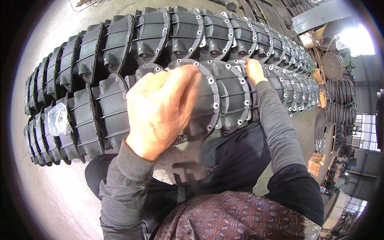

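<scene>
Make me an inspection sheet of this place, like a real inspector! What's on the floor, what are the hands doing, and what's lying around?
Surface: pale grey floor, under the casings.
Job's things: dark ribbed casings with holed flanges, in a near row and a far row.
Clutter: clear plastic bag with small pieces inside, lying on the near row's left part.
Left hand: fingers curled, over the near row; its grip is hidden.
Right hand: at the near row, farther right; its grip can't be told.
Cables: dark coils at right; can't tell if cable.
Surroundings: cardboard box and windows at right.
</scene>
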The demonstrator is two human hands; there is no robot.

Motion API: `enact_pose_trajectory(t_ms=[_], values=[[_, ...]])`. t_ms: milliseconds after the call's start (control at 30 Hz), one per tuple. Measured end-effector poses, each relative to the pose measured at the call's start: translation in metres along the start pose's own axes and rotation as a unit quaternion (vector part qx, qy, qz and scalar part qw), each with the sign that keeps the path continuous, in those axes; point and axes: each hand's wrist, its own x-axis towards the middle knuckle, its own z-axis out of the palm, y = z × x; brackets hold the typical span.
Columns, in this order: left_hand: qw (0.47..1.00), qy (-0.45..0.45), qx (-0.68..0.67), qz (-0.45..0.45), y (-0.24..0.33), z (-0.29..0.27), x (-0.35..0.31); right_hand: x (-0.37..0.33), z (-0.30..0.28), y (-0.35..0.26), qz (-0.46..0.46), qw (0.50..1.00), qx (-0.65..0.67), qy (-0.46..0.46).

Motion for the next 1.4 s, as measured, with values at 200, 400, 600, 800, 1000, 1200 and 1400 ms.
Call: enact_pose_trajectory(t_ms=[200, 400, 600, 800, 1000, 1200, 1400], values=[[1.000, 0.006, 0.012, 0.023, -0.001, 0.003, 0.002, -0.002, 0.004, -0.004, 0.000, 0.997, -0.079, 0.019], [1.000, -0.018, -0.003, 0.008, 0.000, 0.000, -0.001, 0.000, 0.006, -0.008, 0.016, 0.992, -0.126, -0.010], [1.000, -0.027, 0.011, 0.009, -0.001, -0.001, -0.002, -0.002, -0.002, -0.013, 0.045, 0.997, -0.054, 0.003], [1.000, -0.026, 0.010, 0.011, 0.000, -0.001, -0.003, 0.004, -0.003, -0.004, -0.001, 0.995, -0.079, -0.061], [0.999, -0.038, 0.012, 0.024, 0.003, 0.000, -0.005, 0.009, -0.009, -0.005, 0.089, 0.988, -0.097, -0.077], [0.998, -0.035, 0.000, 0.057, 0.015, -0.008, -0.016, 0.031, -0.041, -0.009, 0.203, 0.976, 0.060, 0.048], [0.995, 0.012, -0.035, 0.090, 0.021, -0.025, -0.022, 0.036, -0.058, -0.147, 0.033, 0.963, 0.268, 0.010]])
